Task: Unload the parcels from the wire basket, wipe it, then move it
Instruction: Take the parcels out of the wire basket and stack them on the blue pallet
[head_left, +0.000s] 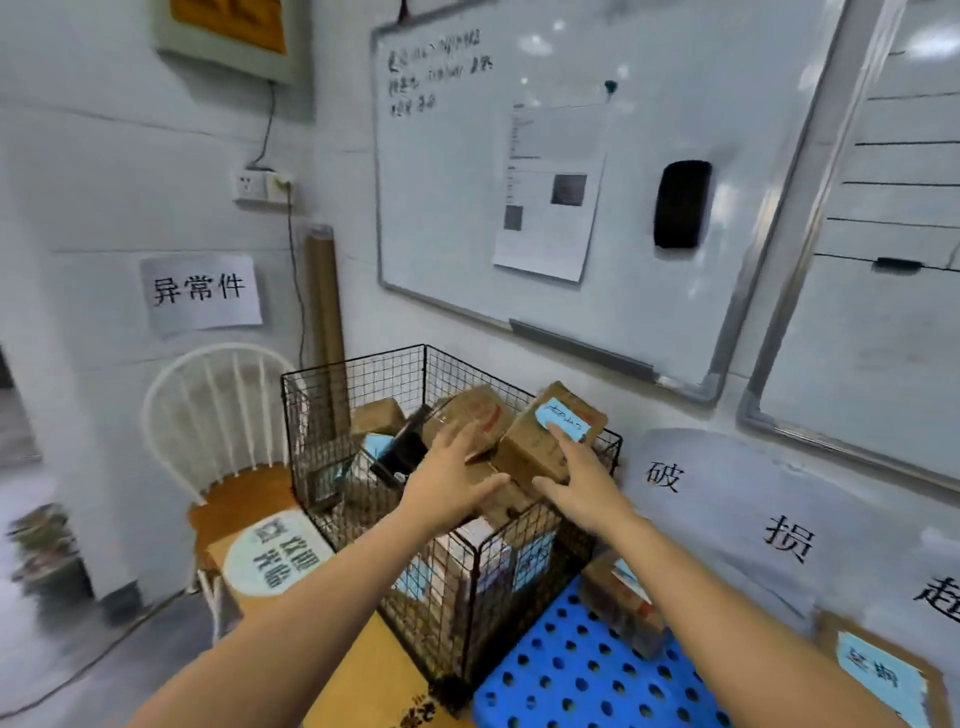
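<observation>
the wire basket (395, 382) stands in a wall corner, heaped with cardboard parcels (535, 447). the left hand (447, 483) and right hand (582, 491) reach over the top boxes, fingers spread, gripping nothing. a white chair (208, 410) stands left, a blue perforated pallet (571, 670) near right, a whiteboard (675, 78) on the far wall. the lower parcels blur behind the mesh.

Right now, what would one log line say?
step: unloading | left hand: spread over boxes | right hand: touches labelled box | basket: loaded
</observation>
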